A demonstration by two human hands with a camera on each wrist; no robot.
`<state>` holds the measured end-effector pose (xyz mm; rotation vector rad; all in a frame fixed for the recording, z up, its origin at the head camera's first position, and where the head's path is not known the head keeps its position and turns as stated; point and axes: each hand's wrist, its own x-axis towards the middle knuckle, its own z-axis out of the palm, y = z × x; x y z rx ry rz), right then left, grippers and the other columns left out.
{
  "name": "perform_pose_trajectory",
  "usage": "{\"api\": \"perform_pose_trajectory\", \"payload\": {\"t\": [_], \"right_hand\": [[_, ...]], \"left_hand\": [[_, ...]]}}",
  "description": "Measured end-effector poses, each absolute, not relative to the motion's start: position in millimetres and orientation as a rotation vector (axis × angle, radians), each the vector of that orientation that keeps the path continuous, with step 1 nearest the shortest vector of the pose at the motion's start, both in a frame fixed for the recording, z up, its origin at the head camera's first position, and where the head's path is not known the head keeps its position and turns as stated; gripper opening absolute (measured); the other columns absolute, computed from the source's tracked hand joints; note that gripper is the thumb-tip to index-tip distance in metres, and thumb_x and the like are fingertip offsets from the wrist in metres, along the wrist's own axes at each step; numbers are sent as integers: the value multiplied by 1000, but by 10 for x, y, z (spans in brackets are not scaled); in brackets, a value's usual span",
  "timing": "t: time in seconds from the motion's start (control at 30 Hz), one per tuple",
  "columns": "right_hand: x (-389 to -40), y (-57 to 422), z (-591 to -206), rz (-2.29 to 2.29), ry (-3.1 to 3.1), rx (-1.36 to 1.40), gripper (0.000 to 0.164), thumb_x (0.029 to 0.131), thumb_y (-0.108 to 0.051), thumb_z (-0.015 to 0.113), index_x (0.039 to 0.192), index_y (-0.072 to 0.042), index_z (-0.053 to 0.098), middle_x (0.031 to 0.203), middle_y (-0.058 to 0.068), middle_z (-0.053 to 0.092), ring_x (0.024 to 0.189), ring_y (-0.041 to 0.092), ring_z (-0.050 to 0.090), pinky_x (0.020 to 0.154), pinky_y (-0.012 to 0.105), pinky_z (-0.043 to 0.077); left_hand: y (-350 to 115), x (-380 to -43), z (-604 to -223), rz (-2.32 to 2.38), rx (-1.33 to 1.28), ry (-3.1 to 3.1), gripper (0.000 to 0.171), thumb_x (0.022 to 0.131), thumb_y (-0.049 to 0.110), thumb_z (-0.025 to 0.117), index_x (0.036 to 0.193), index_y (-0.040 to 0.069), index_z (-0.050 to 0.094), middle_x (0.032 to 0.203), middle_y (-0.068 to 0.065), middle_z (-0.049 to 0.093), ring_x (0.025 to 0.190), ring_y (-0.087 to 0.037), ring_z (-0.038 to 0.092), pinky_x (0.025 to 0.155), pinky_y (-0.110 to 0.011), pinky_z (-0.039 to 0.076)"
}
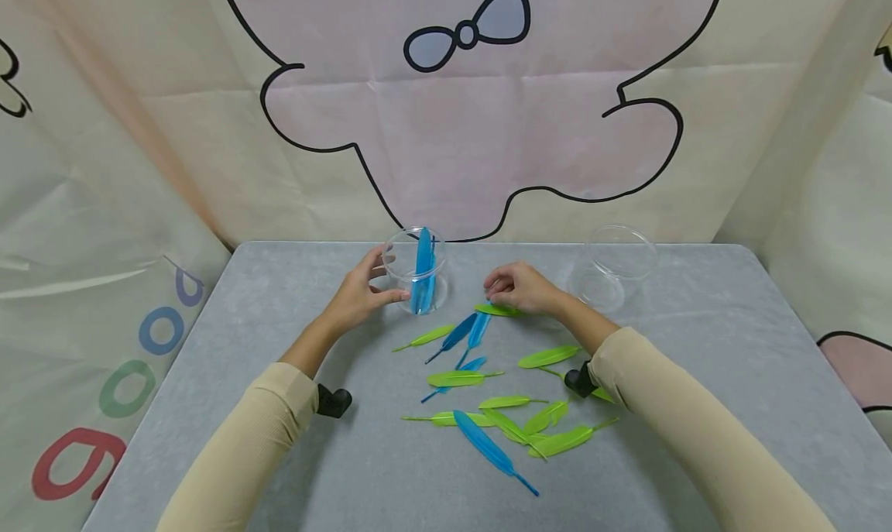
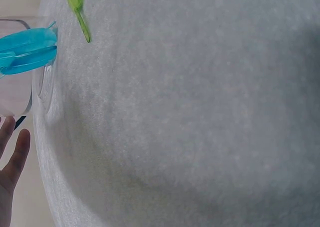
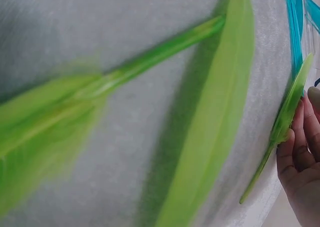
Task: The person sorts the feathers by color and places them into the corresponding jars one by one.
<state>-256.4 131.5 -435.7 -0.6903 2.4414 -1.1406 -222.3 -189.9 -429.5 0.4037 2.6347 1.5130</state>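
A clear plastic cup [image 1: 437, 293] with several blue feathers [image 1: 423, 272] standing in it is at the back of the table. My left hand [image 1: 358, 293] holds the cup's left side, thumb at the front and fingers farther back; in the left wrist view two fingers [image 2: 19, 154] reach alongside it. To the right of the cup, my right hand [image 1: 526, 288] pinches the tip of a blue feather [image 1: 478, 331] between thumb and fingertips. Its quill end points toward the front. A green feather [image 3: 287, 109] lies right by the curled fingers in the right wrist view.
A second clear cup [image 1: 620, 272] stands at the back right. Several green feathers [image 1: 547, 357] and a few blue ones, including a long blue feather [image 1: 488, 445] nearer the front, are scattered mid-table. A printed cloth [image 1: 334, 199] hangs behind the grey table [image 1: 725, 408].
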Motion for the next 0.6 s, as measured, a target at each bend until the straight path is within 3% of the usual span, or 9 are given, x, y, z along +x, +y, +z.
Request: {"api": "perform_pose_trajectory", "payload": {"t": [0.6], "right_hand": [[-2584, 1267, -4375, -1072, 2444, -694, 17, 91, 3, 64, 107, 6, 69, 84, 8, 71, 79, 15, 62, 79, 31, 51]], "left_hand": [[-1905, -2225, -4304, 1504, 409, 2644, 87, 87, 21, 80, 155, 12, 27, 151, -20, 43, 133, -38, 47, 99, -54, 48]]}}
